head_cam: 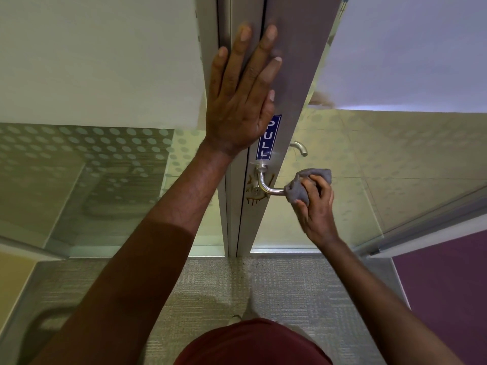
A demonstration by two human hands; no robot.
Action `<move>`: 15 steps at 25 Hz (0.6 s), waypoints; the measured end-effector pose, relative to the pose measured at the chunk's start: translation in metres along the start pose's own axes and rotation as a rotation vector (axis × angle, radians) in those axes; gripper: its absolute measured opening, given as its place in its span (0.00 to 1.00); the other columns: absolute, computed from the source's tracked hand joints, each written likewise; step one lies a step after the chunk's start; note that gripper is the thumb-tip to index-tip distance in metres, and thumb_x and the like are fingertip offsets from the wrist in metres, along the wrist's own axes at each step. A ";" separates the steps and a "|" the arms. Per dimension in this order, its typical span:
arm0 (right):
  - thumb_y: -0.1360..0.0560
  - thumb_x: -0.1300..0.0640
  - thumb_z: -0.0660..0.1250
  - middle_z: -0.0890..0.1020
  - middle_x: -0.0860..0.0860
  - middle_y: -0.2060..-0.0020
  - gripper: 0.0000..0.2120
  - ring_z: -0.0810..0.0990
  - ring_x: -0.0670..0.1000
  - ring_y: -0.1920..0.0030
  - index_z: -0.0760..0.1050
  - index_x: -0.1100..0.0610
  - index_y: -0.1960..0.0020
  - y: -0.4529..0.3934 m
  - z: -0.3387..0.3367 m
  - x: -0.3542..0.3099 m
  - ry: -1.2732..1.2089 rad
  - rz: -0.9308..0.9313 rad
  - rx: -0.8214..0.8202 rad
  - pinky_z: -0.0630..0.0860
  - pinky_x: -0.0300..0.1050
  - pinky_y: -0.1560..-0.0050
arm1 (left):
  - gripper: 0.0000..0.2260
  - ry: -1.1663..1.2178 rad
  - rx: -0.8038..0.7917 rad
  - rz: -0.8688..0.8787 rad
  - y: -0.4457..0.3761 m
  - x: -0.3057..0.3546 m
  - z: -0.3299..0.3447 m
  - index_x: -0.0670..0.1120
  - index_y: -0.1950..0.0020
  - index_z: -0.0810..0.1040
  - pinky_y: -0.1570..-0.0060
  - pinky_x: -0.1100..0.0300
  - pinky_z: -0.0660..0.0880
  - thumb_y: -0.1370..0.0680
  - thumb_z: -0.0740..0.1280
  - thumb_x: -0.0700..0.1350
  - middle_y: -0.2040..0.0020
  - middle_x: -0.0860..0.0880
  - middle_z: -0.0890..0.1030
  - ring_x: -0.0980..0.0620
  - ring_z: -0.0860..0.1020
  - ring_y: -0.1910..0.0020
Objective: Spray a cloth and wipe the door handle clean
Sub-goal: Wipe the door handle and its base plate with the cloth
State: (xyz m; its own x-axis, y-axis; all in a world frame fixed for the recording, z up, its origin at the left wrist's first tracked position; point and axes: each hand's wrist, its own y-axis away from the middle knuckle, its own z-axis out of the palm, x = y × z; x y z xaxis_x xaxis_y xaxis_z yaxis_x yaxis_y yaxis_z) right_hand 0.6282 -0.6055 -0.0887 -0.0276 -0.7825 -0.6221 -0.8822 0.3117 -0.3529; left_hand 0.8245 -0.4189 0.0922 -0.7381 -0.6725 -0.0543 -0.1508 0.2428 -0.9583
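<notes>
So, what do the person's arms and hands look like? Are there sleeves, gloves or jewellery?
Both forearms are bare, with no sleeves in view. The left hand and the right hand have no gloves, and no rings or watch can be seen. A dark red garment shows at the bottom.

Two bare forearms with no sleeves showing, left hand (238,101) and right hand (317,206) without rings or gloves, dark red shirt (253,343) at the torso
</notes>
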 end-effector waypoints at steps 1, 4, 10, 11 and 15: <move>0.16 0.45 0.60 0.60 0.48 0.24 0.23 0.65 0.52 0.28 0.63 0.48 0.22 -0.001 0.004 -0.011 -0.160 0.137 0.015 0.70 0.52 0.32 | 0.20 -0.003 0.004 -0.003 0.000 0.000 0.001 0.46 0.26 0.72 0.15 0.48 0.46 0.18 0.66 0.42 0.23 0.39 0.75 0.35 0.64 0.22; 0.14 0.45 0.59 0.72 0.49 0.30 0.19 0.77 0.45 0.34 0.65 0.45 0.24 -0.016 0.012 -0.046 -0.658 0.556 0.129 0.74 0.48 0.32 | 0.19 -0.010 0.009 -0.011 0.001 0.001 0.000 0.46 0.26 0.73 0.15 0.48 0.46 0.18 0.66 0.42 0.23 0.39 0.75 0.35 0.64 0.22; 0.14 0.40 0.57 0.85 0.53 0.45 0.23 0.85 0.56 0.43 0.76 0.56 0.32 -0.035 0.010 -0.064 -1.241 0.934 0.275 0.81 0.53 0.42 | 0.19 -0.030 0.017 -0.009 0.000 0.000 0.000 0.46 0.26 0.73 0.15 0.48 0.45 0.18 0.67 0.42 0.23 0.39 0.75 0.35 0.64 0.22; 0.15 0.37 0.56 0.86 0.53 0.46 0.26 0.86 0.54 0.45 0.77 0.56 0.34 -0.035 0.010 -0.064 -1.289 0.959 0.261 0.83 0.51 0.45 | 0.19 -0.032 0.016 -0.010 0.000 0.000 0.000 0.46 0.27 0.73 0.15 0.48 0.45 0.18 0.67 0.42 0.23 0.39 0.75 0.35 0.64 0.22; 0.18 0.31 0.57 0.88 0.50 0.55 0.26 0.89 0.51 0.54 0.79 0.52 0.45 -0.032 0.010 -0.073 -1.482 0.970 0.257 0.84 0.46 0.55 | 0.19 -0.039 0.013 -0.011 0.000 0.001 0.000 0.46 0.26 0.73 0.15 0.48 0.46 0.18 0.66 0.42 0.23 0.39 0.75 0.35 0.64 0.22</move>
State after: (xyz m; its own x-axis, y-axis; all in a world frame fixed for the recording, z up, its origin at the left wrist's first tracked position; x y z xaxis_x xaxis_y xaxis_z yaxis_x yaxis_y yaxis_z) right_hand 0.6633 -0.5531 -0.0396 0.0910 0.7568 -0.6473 -0.7170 0.5009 0.4848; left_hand 0.8236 -0.4192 0.0920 -0.7098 -0.7023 -0.0540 -0.1504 0.2260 -0.9625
